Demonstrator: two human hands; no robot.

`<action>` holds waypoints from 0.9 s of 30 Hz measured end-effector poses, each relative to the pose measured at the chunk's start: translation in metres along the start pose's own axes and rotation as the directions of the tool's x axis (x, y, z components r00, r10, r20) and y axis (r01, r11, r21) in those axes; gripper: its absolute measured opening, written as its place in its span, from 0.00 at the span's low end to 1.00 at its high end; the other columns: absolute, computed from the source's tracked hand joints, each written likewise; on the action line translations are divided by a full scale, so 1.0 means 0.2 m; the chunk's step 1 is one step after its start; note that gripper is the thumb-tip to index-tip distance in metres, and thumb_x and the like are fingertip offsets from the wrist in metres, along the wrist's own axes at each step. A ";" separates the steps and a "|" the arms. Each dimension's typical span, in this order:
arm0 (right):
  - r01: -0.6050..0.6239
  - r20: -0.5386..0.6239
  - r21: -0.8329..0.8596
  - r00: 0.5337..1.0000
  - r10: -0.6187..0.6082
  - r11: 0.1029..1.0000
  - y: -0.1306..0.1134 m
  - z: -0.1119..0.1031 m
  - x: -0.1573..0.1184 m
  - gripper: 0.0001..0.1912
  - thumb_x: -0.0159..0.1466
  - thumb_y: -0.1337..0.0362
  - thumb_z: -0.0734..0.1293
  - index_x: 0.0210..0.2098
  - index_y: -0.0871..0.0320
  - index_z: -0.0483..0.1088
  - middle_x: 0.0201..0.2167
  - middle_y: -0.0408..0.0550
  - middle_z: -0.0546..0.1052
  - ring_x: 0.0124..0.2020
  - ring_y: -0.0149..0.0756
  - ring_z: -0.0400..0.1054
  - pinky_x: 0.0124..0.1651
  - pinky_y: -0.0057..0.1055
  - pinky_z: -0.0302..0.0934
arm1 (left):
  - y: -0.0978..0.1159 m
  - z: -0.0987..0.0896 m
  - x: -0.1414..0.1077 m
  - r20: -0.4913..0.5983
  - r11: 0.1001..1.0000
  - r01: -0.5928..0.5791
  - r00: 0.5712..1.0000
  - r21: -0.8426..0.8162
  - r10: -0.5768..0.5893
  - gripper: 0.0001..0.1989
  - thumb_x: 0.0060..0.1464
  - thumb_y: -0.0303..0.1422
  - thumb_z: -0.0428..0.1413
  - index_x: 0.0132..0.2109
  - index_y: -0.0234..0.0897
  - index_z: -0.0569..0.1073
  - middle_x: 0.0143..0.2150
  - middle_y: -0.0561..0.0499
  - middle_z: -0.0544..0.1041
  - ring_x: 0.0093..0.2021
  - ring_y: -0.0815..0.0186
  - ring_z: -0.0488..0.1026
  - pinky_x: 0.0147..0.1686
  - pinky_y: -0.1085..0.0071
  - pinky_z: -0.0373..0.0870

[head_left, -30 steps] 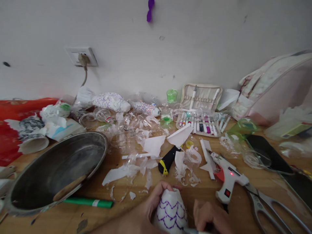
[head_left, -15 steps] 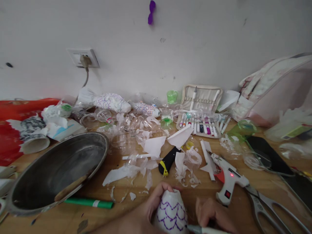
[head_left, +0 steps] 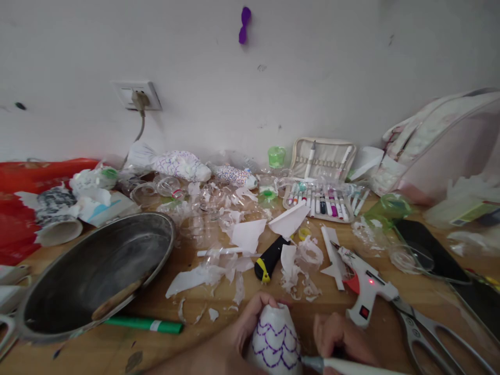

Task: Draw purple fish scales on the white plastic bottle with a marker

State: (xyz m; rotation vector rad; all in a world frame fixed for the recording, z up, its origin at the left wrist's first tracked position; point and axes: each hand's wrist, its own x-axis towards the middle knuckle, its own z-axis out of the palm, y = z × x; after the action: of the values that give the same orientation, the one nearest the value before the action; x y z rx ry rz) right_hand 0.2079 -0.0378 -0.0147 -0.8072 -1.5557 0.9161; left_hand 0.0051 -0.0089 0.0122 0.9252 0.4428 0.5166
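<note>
At the bottom edge, my left hand (head_left: 245, 329) is wrapped round a white paper-covered fish body (head_left: 275, 338) with purple scale lines drawn on it; its lower part is cut off by the frame. My right hand (head_left: 339, 336) grips a white marker (head_left: 351, 365) with a grey tip end. The marker's tip meets, or nearly meets, the right side of the fish body. Two more scale-patterned fish lie by the wall: a larger fish (head_left: 180, 163) and a smaller fish (head_left: 234, 176).
Paper scraps (head_left: 250, 235) and clear plastic bits cover the middle. A black-yellow utility knife (head_left: 269, 260) lies there. To the right are a lit glue gun (head_left: 373, 286), scissors (head_left: 417, 333) and a phone (head_left: 425, 245). A metal basin (head_left: 94, 260), green tube (head_left: 148, 325) and marker case (head_left: 324, 156) surround.
The marker's white barrel has swung slightly and shows more at the lower right. The whole view has shifted a little; my left hand still holds the fish body.
</note>
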 end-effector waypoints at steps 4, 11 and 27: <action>0.060 0.001 -0.041 0.998 -0.060 0.997 -0.03 0.02 0.04 0.14 0.64 0.52 0.61 0.27 0.53 0.60 0.16 0.37 0.61 0.17 0.27 0.53 0.20 0.25 0.49 | 0.00 0.00 -0.01 0.005 1.000 -0.006 1.000 -0.030 0.006 0.30 0.39 0.21 0.59 0.45 0.46 0.52 0.57 0.50 0.55 0.53 0.62 0.65 0.52 0.62 0.57; 0.063 -0.032 -0.098 0.997 -0.066 0.993 -0.03 0.02 0.04 0.15 0.65 0.52 0.60 0.26 0.53 0.59 0.16 0.36 0.60 0.16 0.27 0.52 0.19 0.24 0.49 | -0.02 0.00 -0.02 -0.029 1.000 0.000 1.000 -0.019 -0.001 0.30 0.39 0.22 0.60 0.46 0.46 0.54 0.60 0.49 0.52 0.54 0.61 0.63 0.52 0.63 0.57; 0.098 -0.286 0.112 0.956 -0.062 0.989 0.01 0.10 0.02 0.12 0.62 0.56 0.64 0.26 0.54 0.63 0.17 0.38 0.64 0.19 0.30 0.63 0.21 0.22 0.56 | -0.07 -0.01 -0.01 -0.063 0.991 -0.113 0.991 0.065 0.117 0.33 0.39 0.35 0.66 0.47 0.47 0.54 0.57 0.49 0.54 0.54 0.60 0.59 0.52 0.61 0.55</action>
State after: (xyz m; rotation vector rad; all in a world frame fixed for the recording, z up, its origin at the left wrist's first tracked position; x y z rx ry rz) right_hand 0.1878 -0.0358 -0.0164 -0.7441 -1.2605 0.7933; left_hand 0.0057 -0.0151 -0.0013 0.9991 0.4697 0.6432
